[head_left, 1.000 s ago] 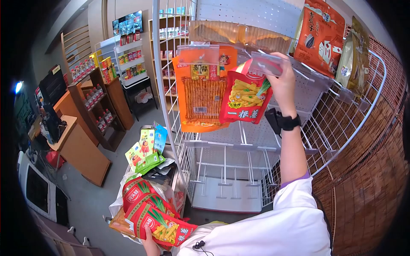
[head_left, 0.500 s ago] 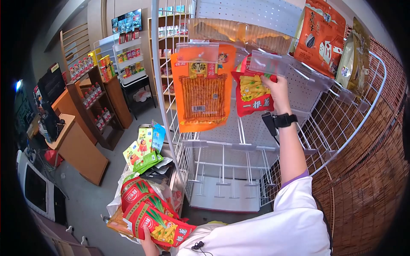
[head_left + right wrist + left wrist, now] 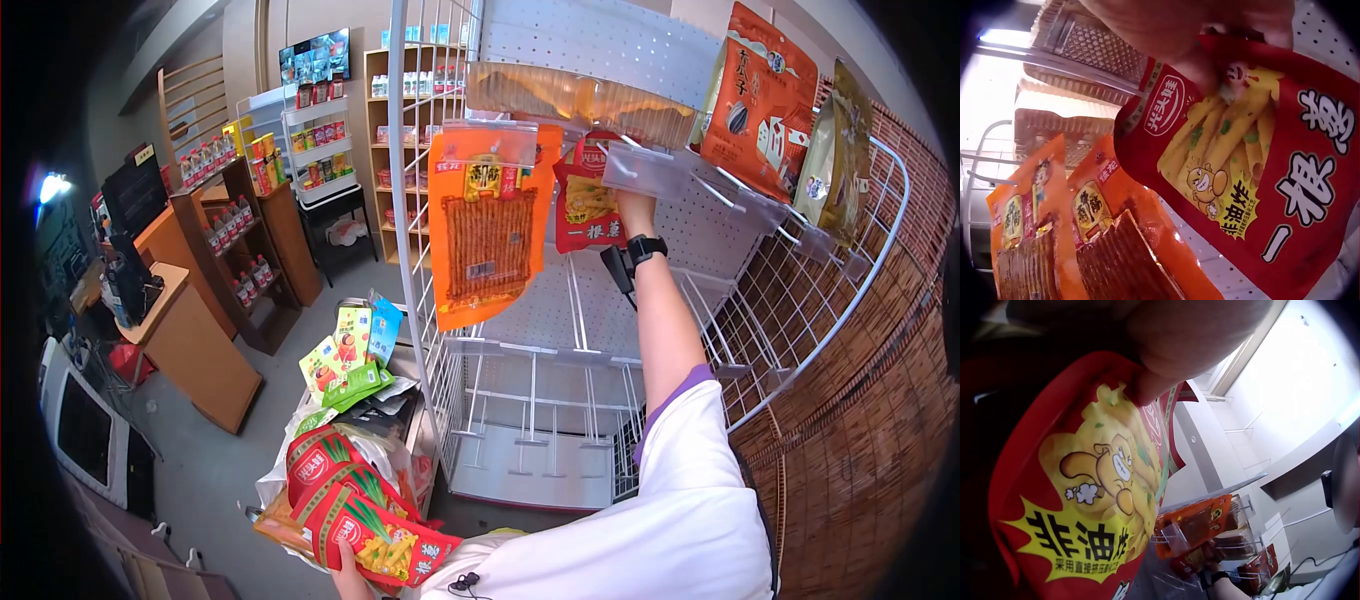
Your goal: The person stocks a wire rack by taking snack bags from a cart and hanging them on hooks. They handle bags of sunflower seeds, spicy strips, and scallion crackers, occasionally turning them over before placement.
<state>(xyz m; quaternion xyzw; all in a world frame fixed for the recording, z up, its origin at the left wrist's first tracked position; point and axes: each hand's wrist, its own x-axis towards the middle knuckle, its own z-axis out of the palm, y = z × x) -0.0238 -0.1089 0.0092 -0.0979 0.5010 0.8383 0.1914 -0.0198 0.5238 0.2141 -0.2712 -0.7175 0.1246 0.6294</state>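
Observation:
In the head view my right hand is raised to the rack, partly behind a clear tag holder. It pinches a red snack bag by the edge, and the top of that bag is at a metal hook. The thumb lies across the bag's front in the right wrist view. Beside it hang orange packs of brown sticks. Low at the left, my left hand holds several matching red snack bags, its thumb on the front one.
Below the red bags is an open container of pouches, green-and-white packs among them. Bare hooks jut from the lower rack. Clear plastic trays and a large orange-red bag fill the upper row. A wire side panel bounds the right.
My right hand has moved the red bag deeper into the rack, behind the clear tag holder. The head view has shifted slightly. My left hand keeps its hold on the other bags.

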